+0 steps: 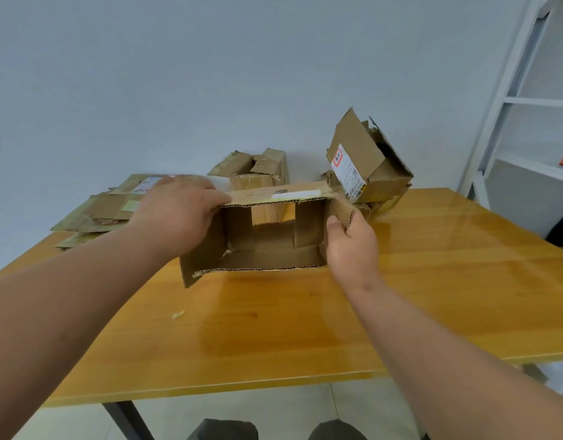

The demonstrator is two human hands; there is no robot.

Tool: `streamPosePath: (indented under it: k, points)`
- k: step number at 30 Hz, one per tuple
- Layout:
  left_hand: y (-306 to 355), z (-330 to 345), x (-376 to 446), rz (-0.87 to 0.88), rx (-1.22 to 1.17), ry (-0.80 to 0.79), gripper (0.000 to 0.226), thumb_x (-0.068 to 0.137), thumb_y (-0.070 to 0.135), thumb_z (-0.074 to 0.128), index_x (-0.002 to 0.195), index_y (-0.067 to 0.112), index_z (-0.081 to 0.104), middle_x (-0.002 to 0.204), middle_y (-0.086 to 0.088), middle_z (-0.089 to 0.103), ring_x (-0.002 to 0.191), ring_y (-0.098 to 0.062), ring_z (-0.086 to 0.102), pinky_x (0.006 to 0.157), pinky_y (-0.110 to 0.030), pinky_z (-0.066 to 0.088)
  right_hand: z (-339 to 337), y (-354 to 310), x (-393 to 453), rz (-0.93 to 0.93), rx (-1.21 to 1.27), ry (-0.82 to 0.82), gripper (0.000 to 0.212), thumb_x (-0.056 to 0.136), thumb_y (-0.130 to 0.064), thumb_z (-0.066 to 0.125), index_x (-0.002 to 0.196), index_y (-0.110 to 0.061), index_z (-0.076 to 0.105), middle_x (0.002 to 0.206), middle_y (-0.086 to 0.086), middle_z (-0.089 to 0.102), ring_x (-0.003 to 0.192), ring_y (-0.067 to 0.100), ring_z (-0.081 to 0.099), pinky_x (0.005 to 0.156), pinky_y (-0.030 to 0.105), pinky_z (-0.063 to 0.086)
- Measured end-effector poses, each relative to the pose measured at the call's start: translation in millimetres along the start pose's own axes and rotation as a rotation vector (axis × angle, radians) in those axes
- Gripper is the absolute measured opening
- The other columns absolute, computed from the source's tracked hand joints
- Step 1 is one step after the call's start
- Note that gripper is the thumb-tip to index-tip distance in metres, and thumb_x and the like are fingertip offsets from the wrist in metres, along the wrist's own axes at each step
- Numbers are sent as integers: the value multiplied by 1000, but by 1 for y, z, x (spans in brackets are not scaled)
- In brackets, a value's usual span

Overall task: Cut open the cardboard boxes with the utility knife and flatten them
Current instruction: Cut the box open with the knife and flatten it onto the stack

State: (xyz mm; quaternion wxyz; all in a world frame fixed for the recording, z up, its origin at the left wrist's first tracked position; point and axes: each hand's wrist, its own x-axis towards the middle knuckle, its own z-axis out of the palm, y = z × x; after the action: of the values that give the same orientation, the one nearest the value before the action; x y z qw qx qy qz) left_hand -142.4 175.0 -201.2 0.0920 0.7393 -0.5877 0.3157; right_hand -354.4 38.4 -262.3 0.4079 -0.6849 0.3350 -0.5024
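Note:
An open cardboard box (267, 249) lies on its side in the middle of the wooden table (305, 328), its open end facing me and both ends cut through. My left hand (178, 211) grips the box's top left corner, thumb at the top panel's edge. My right hand (353, 246) holds the right side flap, thumb pressed on its inner face. No utility knife is in view.
Flattened cardboard (105, 208) is stacked at the table's back left. A crumpled box (261, 173) stands behind the held one, and a labelled box (366, 160) tilts on others at the back right. A white shelf (527, 122) stands to the right. A small scrap (178, 314) lies near me.

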Motion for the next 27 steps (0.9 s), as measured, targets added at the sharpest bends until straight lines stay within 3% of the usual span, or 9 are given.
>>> streamPosePath:
  k: [2,6,9,12,15,18,20,24,27]
  points:
    - [-13,-1,-4,4,47,-29,41,96,17,47,128,40,58,119,5,64,107,-25,56,85,-42,43,-5,3,-7,-91,-7,-91,38,103,-15,45,139,-23,51,123,-11,58,118,5,51,94,20,41]
    - [-24,3,-21,-141,199,-569,48,101,45,28,147,52,16,143,8,47,127,-20,45,101,-45,35,-6,13,-26,-400,-368,-272,47,102,-15,44,148,-20,41,150,-8,43,138,1,32,111,16,19]
    - [-8,-1,-25,-23,135,-416,66,90,66,30,149,46,8,146,11,45,125,-17,50,104,-44,36,4,14,-38,-486,-627,-299,49,101,-20,44,150,-17,38,154,1,40,141,17,35,110,25,22]
    - [21,-6,-27,330,106,-174,60,89,42,48,146,36,29,130,10,59,109,-16,60,87,-36,46,9,9,-45,-534,-668,-313,51,98,-28,46,147,-16,43,150,5,46,137,21,42,109,36,36]
    - [21,-3,-30,319,45,-232,55,97,25,40,148,40,27,140,13,49,121,-14,49,88,-29,42,7,6,-47,-564,-685,-452,61,94,-53,32,142,-21,50,143,-1,54,134,12,44,108,39,32]
    - [4,-5,-39,205,-4,-337,56,97,15,42,146,41,34,147,16,40,129,-12,43,93,-27,41,-2,12,-42,-293,-401,-378,46,94,-54,33,93,-25,69,92,-7,69,90,8,59,84,35,40]
    - [-5,-9,-50,163,-104,-314,54,93,6,50,140,31,47,144,11,47,123,-18,52,89,-31,46,-5,20,-31,-92,-441,-320,36,98,-42,40,70,-23,54,70,-6,55,71,13,50,70,33,37]
    - [-3,-14,-67,330,-32,-197,56,61,-12,76,113,6,62,122,-13,65,90,-32,70,62,-35,58,-2,30,-27,162,-363,-432,22,98,-40,50,100,-28,69,95,-4,67,84,12,56,70,31,42]
    - [-2,-8,-76,372,10,-205,72,56,-11,82,118,6,52,123,-18,63,99,-39,67,65,-37,58,3,25,-29,381,-19,-495,21,96,-44,52,114,-41,63,108,-17,61,101,12,53,84,29,43]
